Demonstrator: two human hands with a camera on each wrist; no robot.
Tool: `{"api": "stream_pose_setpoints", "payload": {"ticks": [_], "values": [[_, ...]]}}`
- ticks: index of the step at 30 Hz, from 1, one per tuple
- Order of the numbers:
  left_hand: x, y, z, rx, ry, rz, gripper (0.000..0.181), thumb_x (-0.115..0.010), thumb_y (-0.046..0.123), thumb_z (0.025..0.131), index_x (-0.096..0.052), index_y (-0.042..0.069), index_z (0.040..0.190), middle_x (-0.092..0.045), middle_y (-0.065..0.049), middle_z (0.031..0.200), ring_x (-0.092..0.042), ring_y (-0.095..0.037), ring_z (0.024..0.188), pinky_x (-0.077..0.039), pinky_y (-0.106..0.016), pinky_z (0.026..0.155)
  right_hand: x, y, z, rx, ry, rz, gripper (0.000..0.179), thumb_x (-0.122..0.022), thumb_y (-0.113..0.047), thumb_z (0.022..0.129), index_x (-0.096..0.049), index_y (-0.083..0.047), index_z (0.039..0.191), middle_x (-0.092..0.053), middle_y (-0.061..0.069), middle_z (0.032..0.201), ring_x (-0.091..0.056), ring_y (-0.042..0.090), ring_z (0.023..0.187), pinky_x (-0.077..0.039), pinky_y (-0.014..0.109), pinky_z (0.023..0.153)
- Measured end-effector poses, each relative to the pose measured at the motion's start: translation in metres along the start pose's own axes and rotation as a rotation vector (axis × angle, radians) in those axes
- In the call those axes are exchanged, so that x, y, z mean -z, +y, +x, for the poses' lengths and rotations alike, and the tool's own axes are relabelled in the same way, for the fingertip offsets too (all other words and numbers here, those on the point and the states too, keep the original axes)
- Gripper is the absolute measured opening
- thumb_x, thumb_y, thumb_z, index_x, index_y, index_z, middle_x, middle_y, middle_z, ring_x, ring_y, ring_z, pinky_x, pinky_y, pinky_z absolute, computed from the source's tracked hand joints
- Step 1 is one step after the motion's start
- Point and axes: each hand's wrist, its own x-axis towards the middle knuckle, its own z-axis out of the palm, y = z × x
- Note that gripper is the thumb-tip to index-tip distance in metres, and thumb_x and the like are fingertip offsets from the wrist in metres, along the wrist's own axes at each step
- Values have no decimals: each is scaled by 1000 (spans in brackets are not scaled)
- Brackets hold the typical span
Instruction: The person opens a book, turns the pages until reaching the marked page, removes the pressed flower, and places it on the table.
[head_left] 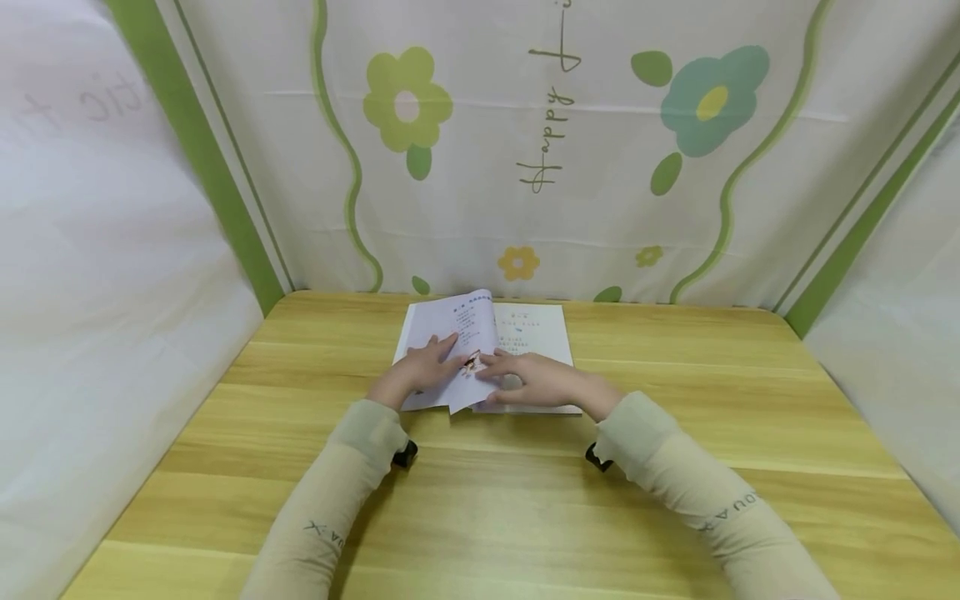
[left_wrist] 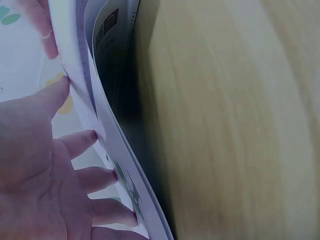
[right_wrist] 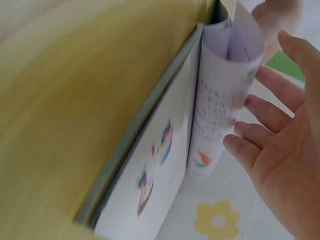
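An open book (head_left: pixel 551 333) lies at the far side of the table, its pages printed with text and small coloured pictures. One page (head_left: pixel 480 321) curls up near the spine and bends over toward the left. My left hand (head_left: pixel 423 367) rests on the left side with its fingers spread, and its fingertips touch the paper in the left wrist view. From the right, my right hand (head_left: pixel 536 379) reaches over the book. Its fingertips touch the rolled page (right_wrist: pixel 215 100) in the right wrist view, with the thumb apart from it.
The wooden table (head_left: pixel 495 517) extends around the book on its near side and both flanks. Behind its far edge hangs a white curtain (head_left: pixel 480 192) with flowers and green wavy lines. More white fabric (head_left: pixel 97 292) closes off the left side.
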Motion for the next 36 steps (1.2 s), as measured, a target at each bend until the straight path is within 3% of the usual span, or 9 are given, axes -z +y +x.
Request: {"api": "stream_pose_setpoints", "payload": {"ticks": [3, 10, 14, 22, 29, 36], "values": [[0, 2, 2, -17, 4, 14, 71, -36, 54, 109, -17, 13, 165, -9, -29, 166, -5, -66, 143, -8, -75, 114, 5, 6, -7, -4, 12, -13, 50, -63, -33, 103, -58, -8, 146, -35, 9, 162, -27, 34, 151, -25, 49, 121], [-2, 4, 5, -24, 25, 34, 78, -34, 57, 108, -19, 5, 164, -16, -28, 165, -9, -43, 154, -2, -66, 119, 9, 20, -24, -71, -25, -31, 58, -66, -37, 101, -54, -7, 149, -37, 16, 161, -32, 40, 148, -28, 53, 119], [-3, 6, 4, 10, 37, 19, 85, -35, 62, 106, -18, 1, 163, -16, -28, 165, -6, -49, 152, 0, -65, 119, 10, 26, -33, -141, -86, -39, 66, -71, -40, 97, -51, -7, 151, -34, 17, 163, -29, 44, 149, -26, 57, 118], [-3, 9, 2, 92, 34, -20, 100, -48, 68, 98, -11, 3, 164, 1, -29, 167, 3, -56, 149, -1, -63, 120, 8, 42, -50, -225, -135, -68, 77, -83, -32, 88, -50, -7, 152, -29, 22, 164, -23, 50, 149, -21, 58, 119], [-3, 8, 2, 84, 43, 1, 103, -59, 60, 98, -5, 2, 164, 8, -29, 166, 3, -59, 148, -7, -65, 120, 10, 48, -55, -245, -131, -68, 75, -84, -22, 87, -50, -9, 153, -27, 20, 165, -23, 47, 150, -21, 57, 120], [-3, 2, 2, 37, 40, -8, 83, -54, 52, 103, -10, 22, 167, 15, -31, 164, 3, -64, 144, -12, -75, 113, 11, 48, -57, -240, -131, -65, 69, -80, -16, 89, -52, -9, 152, -29, 20, 164, -27, 46, 149, -24, 57, 119]]}}
